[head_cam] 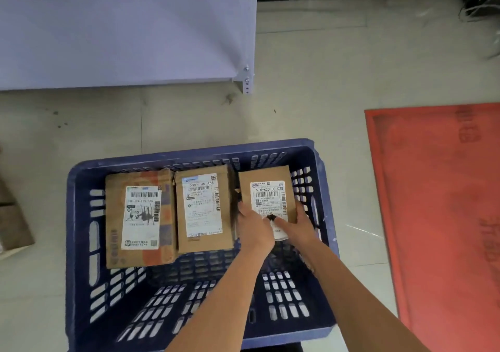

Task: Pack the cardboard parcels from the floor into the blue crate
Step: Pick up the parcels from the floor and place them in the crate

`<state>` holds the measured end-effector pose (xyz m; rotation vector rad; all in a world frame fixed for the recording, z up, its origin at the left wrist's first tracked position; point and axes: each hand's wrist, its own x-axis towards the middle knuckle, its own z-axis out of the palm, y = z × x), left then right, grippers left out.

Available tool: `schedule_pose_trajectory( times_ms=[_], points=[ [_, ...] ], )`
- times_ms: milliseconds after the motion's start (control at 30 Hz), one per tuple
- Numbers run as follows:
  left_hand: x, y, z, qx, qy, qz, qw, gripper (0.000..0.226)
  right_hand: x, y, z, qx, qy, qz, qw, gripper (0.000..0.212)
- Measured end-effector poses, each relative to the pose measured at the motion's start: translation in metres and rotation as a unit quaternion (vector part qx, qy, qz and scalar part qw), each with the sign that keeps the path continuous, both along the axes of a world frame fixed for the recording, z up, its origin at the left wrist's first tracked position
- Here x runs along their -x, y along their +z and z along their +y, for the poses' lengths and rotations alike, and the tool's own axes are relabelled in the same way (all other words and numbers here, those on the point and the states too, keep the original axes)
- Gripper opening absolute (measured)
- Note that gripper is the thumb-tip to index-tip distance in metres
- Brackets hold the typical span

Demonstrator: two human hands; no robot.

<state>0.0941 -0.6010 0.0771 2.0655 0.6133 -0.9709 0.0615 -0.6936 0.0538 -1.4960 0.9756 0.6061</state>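
At the left edge of the frame, a brown cardboard shape (13, 216) lies on the floor, possibly another parcel. In the blue crate (81, 243), lower centre, a large parcel (140, 219) and middle parcel (204, 211) lie flat. Right of them, the left hand (253, 227) and right hand (296, 223) clasp the small parcel (266, 189) by its near side edges. It looks stiff and light; edge holds suit it.

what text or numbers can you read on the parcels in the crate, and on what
"516-K20-00 028": white label on the right brown cardboard parcel, held by both hands.
"530- 05 A68": white label on the middle brown cardboard parcel.
Left brown cardboard parcel: label code too blurred to read.
All smaller print and barcodes: too small.
Red floor mat: embossed characters, unreadable.
Blue plastic crate: no text visible.
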Motion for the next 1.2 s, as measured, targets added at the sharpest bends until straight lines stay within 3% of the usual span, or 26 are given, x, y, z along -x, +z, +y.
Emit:
schedule_pose_trajectory(
  times_ms=[133,300,433,600,700,767,867,1000,1200],
  points=[
    [-0.006,-0.030,0.004,-0.040,-0.030,-0.024,0.998,0.073,-0.009,-0.040,0.012,-0.013,-0.003,-0.009,1.000,0.073],
    [0.007,-0.037,0.007,-0.078,-0.136,-0.086,0.984,0.068,-0.019,-0.062,0.026,0.008,0.016,0.027,0.999,0.085],
    [0.006,-0.045,0.004,-0.041,-0.132,-0.056,0.989,0.066,-0.025,-0.071,0.025,0.006,0.037,0.051,0.998,0.089],
    [-0.002,-0.052,-0.003,-0.056,-0.145,-0.041,0.987,0.068,-0.027,-0.074,0.018,0.033,0.059,0.066,0.996,0.061],
    [-0.005,-0.045,-0.003,-0.044,-0.117,-0.025,0.992,0.066,-0.031,-0.062,0.019,0.099,0.110,0.069,0.987,0.063],
    [-0.008,-0.036,0.003,-0.026,-0.076,-0.028,0.996,0.059,-0.037,-0.042,0.023,0.144,0.155,0.057,0.976,0.070],
    [-0.012,-0.003,0.015,0.018,-0.048,-0.035,0.998,0.051,-0.042,0.003,0.028,0.165,0.212,0.039,0.962,0.064],
    [-0.019,0.072,0.042,0.047,-0.006,-0.032,0.998,0.050,-0.047,0.090,0.039,0.152,0.221,-0.002,0.963,0.050],
    [-0.035,0.192,0.114,0.044,0.029,-0.031,0.998,0.061,-0.051,0.227,0.082,0.149,0.241,-0.033,0.959,0.060]
  ],
)
